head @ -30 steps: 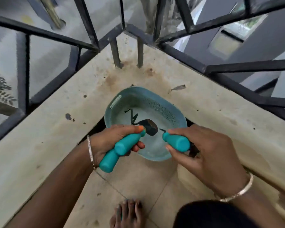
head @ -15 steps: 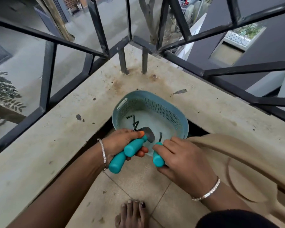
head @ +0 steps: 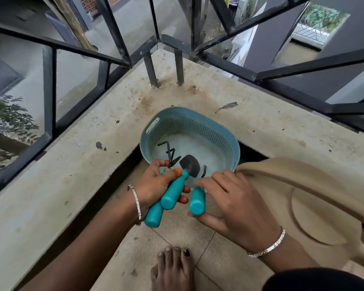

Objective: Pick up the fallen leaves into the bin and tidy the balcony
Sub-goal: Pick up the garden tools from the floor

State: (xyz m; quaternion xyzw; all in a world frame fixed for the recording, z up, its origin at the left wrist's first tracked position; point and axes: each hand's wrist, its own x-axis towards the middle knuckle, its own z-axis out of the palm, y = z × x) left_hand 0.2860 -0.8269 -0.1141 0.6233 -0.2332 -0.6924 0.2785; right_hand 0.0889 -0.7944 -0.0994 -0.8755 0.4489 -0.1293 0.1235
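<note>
Right hand (head: 240,206) swung its tool (head: 197,202) beside the pair (head: 172,192) left hand (head: 156,183) grips; both clamped on handles, which look light, stiff, slick.

Soft even daylight, faint shadows, no glare, wide-angle bending at edges, mostly sharp

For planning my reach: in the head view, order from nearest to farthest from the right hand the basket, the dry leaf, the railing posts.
1. Basket, just ahead of the right hand.
2. Dry leaf, on the ledge beyond it.
3. Railing posts, at the far corner.
</note>
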